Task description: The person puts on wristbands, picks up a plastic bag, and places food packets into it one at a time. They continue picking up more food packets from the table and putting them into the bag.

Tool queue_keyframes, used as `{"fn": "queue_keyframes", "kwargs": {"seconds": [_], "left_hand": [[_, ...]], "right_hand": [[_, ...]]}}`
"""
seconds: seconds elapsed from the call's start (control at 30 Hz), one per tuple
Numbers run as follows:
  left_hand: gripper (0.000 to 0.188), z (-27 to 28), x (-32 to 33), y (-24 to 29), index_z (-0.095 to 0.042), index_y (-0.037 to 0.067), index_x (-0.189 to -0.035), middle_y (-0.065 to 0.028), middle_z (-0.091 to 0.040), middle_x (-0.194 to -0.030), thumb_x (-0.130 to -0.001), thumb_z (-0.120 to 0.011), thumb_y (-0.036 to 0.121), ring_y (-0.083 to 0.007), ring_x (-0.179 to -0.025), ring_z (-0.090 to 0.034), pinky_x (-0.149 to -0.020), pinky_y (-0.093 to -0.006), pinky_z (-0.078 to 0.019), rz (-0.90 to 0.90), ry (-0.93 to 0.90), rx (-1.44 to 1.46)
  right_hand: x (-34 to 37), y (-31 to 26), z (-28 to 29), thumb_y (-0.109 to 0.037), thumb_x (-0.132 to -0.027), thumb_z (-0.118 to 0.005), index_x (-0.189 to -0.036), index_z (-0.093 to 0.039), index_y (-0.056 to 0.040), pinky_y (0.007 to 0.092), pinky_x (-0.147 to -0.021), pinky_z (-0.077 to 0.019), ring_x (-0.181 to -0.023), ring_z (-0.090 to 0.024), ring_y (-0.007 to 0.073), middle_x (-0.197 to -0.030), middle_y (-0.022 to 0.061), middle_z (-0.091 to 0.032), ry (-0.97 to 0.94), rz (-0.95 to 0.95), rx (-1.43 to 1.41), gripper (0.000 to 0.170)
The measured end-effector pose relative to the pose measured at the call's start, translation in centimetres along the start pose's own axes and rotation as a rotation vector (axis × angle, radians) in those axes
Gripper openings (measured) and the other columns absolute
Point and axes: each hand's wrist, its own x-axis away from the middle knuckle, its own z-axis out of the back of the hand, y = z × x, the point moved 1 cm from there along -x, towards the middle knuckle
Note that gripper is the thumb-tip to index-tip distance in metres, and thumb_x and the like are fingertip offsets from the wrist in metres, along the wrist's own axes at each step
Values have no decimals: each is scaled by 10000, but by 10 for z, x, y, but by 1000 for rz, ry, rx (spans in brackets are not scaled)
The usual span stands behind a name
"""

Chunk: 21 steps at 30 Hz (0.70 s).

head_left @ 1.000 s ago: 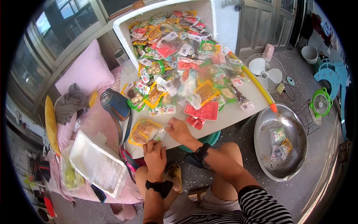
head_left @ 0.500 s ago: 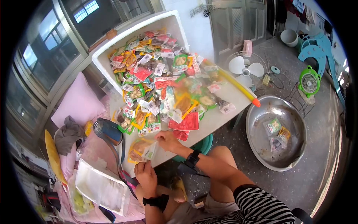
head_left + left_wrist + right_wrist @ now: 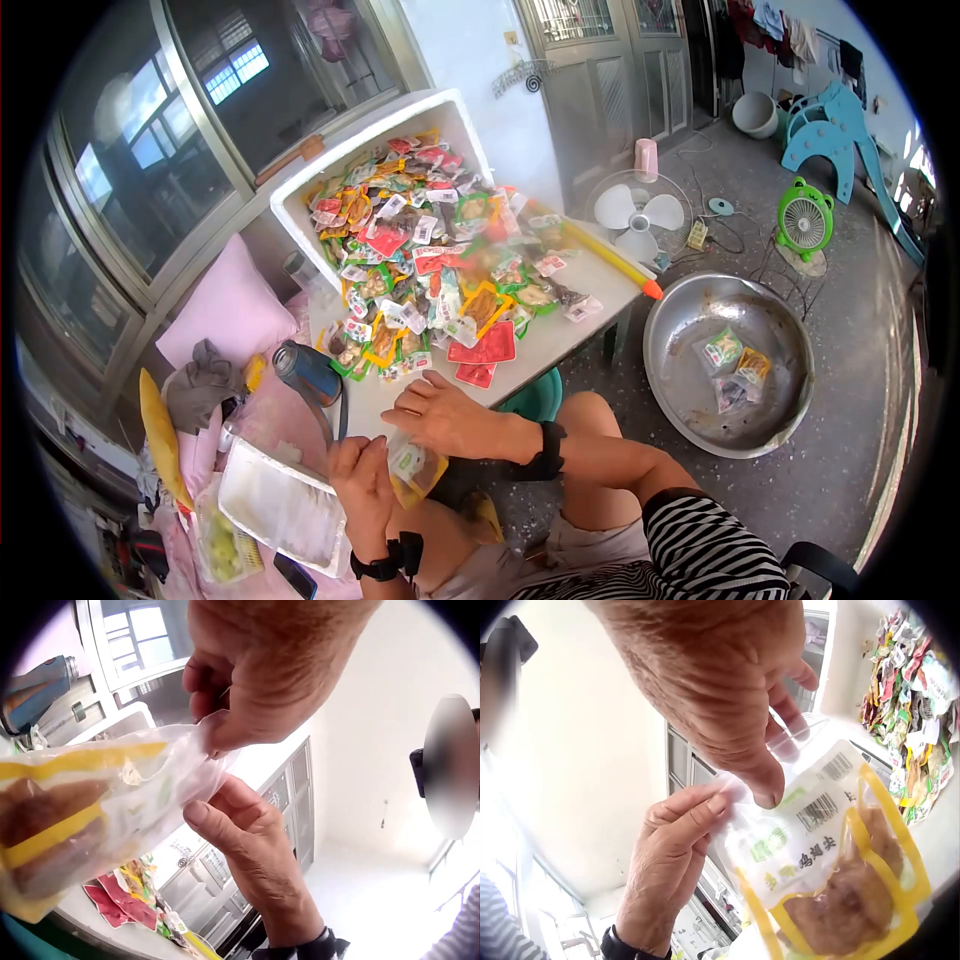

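Observation:
Both hands hold a clear food pouch (image 3: 418,476) with yellow trim, a barcode and brown meat inside, over the near edge of the table. My left hand (image 3: 362,488) pinches one corner of its clear top end. My right hand (image 3: 455,418) grips the same end, thumb on the printed face and fingers behind it, as the right wrist view shows. The pouch (image 3: 832,877) hangs tilted from the two hands. Beyond the right hand lie two red packets (image 3: 484,345), beside a heap of mixed snack packets (image 3: 400,260).
A white foam box (image 3: 478,150) lies tipped with packets spilling onto the table (image 3: 545,345). A blue thermos (image 3: 308,372) stands at left, near a white foam tray (image 3: 275,500). A metal basin (image 3: 690,425) holds several packets on the floor. A yellow tube (image 3: 610,258) lies along the table's right edge.
The pouch has come up off the table and swung round toward the body. The right hand has moved in beside the left and now grips the pouch's top end too.

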Motion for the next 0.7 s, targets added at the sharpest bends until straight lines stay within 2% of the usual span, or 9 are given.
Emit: {"fn": "queue_keyframes", "kwargs": {"seconds": [0.03, 0.07, 0.13, 0.27, 0.37, 0.4, 0.5, 0.57, 0.7], "left_hand": [[151, 5, 2, 7, -690, 1, -910, -108, -567, -781, -765, -656, -21, -280, -745, -536, -666, -368, -425, -24, -27, 29], [160, 9, 3, 13, -690, -2, -922, -112, -573, -783, -767, -657, -21, -272, -741, -543, -662, -353, -428, -50, -52, 59], [148, 16, 8, 32, -698, 15, -899, -98, -576, -768, -755, -671, -2, -266, -725, -542, -638, -357, -431, -28, -100, 204], [166, 16, 20, 58, -715, 31, -898, -88, -607, -757, -733, -708, 15, -233, -675, -555, -585, -327, -433, 11, -214, 458], [148, 8, 19, 79, -717, 27, -901, -70, -618, -753, -753, -721, 33, -202, -659, -545, -578, -302, -426, -24, -254, 633], [137, 3, 18, 86, -717, 25, -898, -67, -617, -752, -761, -719, 36, -200, -659, -543, -580, -300, -425, -33, -260, 681], [125, -18, 13, 104, -713, 32, -929, -74, -623, -787, -805, -700, 44, -204, -668, -548, -597, -295, -430, -90, -242, 735], [132, -29, 12, 114, -709, 35, -951, -79, -626, -809, -821, -691, 46, -208, -678, -555, -609, -294, -436, -72, -192, 751], [124, -35, 19, 89, -701, -13, -967, -79, -632, -833, -882, -638, 51, -123, -709, -572, -627, -223, -433, 121, -139, 844]], "right_hand": [[3, -4, 12, -224, -726, -729, -1190, -559, -83, 409, -934, -378, -1043, -511, 263, -1004, 60, -539, -56, -12, 34, 514], [6, -10, 31, -209, -756, -704, -1067, -605, -92, 390, -821, -424, -925, -522, 247, -903, 35, -518, 64, 23, 46, 347], [25, -13, 44, -214, -794, -687, -992, -626, -94, 368, -733, -440, -831, -534, 251, -863, 47, -530, -61, 18, -96, 239], [67, -34, 94, -197, -843, -649, -847, -633, -63, 372, -612, -450, -713, -564, 285, -751, 86, -524, -156, -99, -328, 135], [97, -48, 126, -208, -889, -633, -901, -641, -72, 383, -584, -449, -642, -556, 286, -735, 90, -527, -107, -111, -356, 137], [109, -50, 129, -157, -873, -640, -912, -642, -59, 382, -554, -447, -673, -574, 285, -746, 92, -544, -92, -123, -350, 105], [128, -59, 161, -90, -835, -649, -921, -641, -51, 378, -538, -452, -651, -572, 288, -763, 97, -563, -43, -176, -143, 96], [140, -53, 193, -33, -769, -629, -880, -630, -47, 393, -542, -465, -654, -584, 305, -762, 109, -567, -83, -310, -16, 111], [196, -12, 242, 14, -711, -600, -810, -632, -43, 408, -560, -472, -658, -598, 320, -700, 108, -565, 29, -527, 312, 119]]}}
